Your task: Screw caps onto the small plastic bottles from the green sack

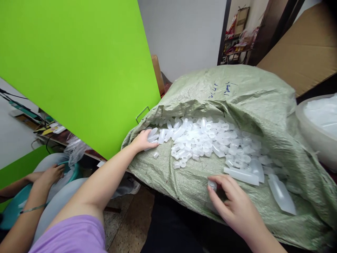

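A heap of translucent white plastic pieces point(202, 138) lies in the open mouth of a pale green woven sack point(237, 95), which slumps on its side in front of the person; most pieces are short round caps and rings, with longer tubes point(168, 133) at the left edge and a few flat, shouldered bottles point(280, 193) at the right; all are the same milky, half-clear plastic, so their edges run together in the pile. The left hand point(143, 140) reaches to the sack's left rim, its fingers bent over a couple of the tubes and touching them; whether it truly grips them cannot be told, since the fingertips are hidden among the pieces. The right hand point(234, 203) rests on the sack's near flap, thumb and forefinger pinched on one small cap point(212, 185), the other fingers loosely curled. Blue handwriting on the sack is too small to read; the sack's far side and lower right corner are cut off or folded under. At the right edge a pale tub point(313, 137) is only partly in view. At lower left a co-worker's hand point(51, 174) lies on a teal basin point(15, 207); a bright green board point(79, 63) hides most of what lies behind.
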Available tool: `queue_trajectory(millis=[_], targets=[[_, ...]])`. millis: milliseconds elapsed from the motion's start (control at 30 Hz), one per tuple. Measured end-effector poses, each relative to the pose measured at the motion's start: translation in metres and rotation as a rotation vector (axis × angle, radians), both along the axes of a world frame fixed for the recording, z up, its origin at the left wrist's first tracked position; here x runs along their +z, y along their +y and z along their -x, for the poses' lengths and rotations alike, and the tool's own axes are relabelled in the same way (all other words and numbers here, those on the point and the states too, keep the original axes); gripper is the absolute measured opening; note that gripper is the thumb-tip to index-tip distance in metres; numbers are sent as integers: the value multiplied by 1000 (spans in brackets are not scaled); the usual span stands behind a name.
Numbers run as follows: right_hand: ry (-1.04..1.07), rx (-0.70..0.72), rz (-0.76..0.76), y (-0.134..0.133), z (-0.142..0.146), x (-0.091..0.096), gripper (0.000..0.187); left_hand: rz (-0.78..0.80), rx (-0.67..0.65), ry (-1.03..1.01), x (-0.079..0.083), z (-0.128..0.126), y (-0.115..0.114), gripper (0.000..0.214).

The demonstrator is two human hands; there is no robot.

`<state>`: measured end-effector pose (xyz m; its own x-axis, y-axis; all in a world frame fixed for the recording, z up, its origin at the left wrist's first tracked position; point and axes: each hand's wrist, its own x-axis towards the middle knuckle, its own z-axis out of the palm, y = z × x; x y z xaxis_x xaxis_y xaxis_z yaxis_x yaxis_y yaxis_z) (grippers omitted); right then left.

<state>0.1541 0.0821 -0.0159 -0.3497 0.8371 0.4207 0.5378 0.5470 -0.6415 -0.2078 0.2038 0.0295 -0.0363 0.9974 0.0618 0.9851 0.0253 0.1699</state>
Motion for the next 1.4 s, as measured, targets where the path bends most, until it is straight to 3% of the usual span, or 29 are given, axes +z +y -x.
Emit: queue_trajectory(millis=[233, 300, 433, 600, 733, 900, 1233, 1400], targets=[[-10, -13, 41, 0, 2, -2, 16, -48, -67, -19, -5, -12, -3, 37], [-12, 1, 18, 0, 2, -2, 16, -42, -54, -27, -8, -13, -4, 43], [-14, -6, -5, 0, 2, -2, 16, -25, -5, -72, -10, -10, -9, 79], [-24, -10, -35, 1, 2, -1, 16, 115, 68, -248, -6, -4, -23, 111], [-44, -10, -67, 2, 1, -3, 17, 189, 94, -132, -4, -3, -32, 105], [-66, -18, -60, 1, 2, -3, 17, 87, 92, 22, -7, -5, -32, 84], [2, -109, -142, 0, 1, -7, 24, 206, 181, 105, 15, -19, 11, 56], [107, -172, -65, 3, -1, -9, 26, 110, 217, 58, 12, -11, -3, 61]])
